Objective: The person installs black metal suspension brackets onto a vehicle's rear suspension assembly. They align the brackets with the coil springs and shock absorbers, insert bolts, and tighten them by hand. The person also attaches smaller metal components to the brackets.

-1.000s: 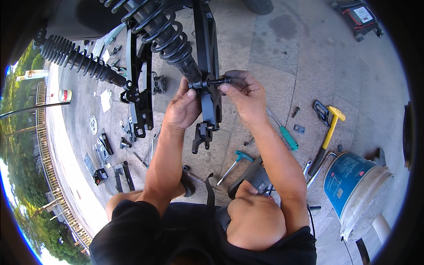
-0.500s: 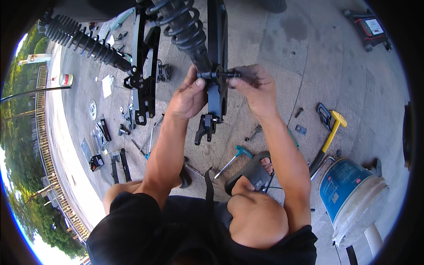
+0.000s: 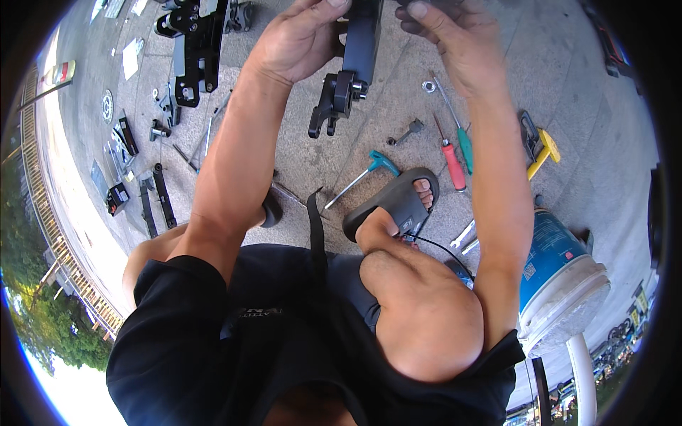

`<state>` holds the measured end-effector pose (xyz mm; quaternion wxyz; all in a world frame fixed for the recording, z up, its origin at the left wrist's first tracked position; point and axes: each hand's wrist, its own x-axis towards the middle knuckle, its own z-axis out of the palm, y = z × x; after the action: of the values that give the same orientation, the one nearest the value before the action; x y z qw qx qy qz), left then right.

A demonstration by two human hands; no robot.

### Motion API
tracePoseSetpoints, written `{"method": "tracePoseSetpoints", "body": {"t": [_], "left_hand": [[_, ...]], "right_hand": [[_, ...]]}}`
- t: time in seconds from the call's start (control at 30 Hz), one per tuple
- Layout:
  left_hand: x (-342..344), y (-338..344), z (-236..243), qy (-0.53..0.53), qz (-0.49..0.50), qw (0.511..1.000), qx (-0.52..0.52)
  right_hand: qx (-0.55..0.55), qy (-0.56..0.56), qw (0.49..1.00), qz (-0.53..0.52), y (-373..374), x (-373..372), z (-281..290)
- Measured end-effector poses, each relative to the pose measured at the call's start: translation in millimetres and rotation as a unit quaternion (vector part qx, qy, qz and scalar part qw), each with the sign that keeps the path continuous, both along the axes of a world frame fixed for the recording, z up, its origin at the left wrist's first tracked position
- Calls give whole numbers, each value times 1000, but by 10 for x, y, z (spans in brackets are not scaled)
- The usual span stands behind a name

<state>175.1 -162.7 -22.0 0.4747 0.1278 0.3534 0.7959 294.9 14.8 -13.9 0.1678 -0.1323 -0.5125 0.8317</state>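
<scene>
My left hand (image 3: 302, 39) is at the top edge, closed beside a black metal arm (image 3: 362, 46). Half a second ago its thumb and fingers held the lower end of the coil-spring shock absorber, which now lies outside the picture; the hand's pose looks the same. Across the arm, my right hand (image 3: 465, 35) has its thumb bent in against darkened fingers. What it pinches is cut off and too dark to tell. A black forked bracket (image 3: 334, 103) with bolts is fixed at the arm's near end.
Around my sandal (image 3: 401, 195) lie a teal T-handle wrench (image 3: 376, 167), a red-handled screwdriver (image 3: 453, 163) and a green-handled one (image 3: 465, 145). A yellow-headed hammer (image 3: 545, 150) and a blue-white bucket (image 3: 561, 273) stand right. Black frame parts (image 3: 195, 60) hang upper left; loose parts lie below.
The view has tipped down toward me, so both hands and the arm sit higher and the shock absorber has left the picture. Two screwdrivers have come into sight beside my right forearm.
</scene>
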Motion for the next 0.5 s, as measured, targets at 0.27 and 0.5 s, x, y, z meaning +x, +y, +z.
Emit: {"method": "tracePoseSetpoints", "body": {"t": [0.27,0.5], "left_hand": [[-3,-22,-67,-16,-9,1000,-10],[36,-19,113,110,-24,991,-68]], "right_hand": [[8,44,999,-14,-13,3,-21],[127,-4,990,-54,-102,19,82]]}}
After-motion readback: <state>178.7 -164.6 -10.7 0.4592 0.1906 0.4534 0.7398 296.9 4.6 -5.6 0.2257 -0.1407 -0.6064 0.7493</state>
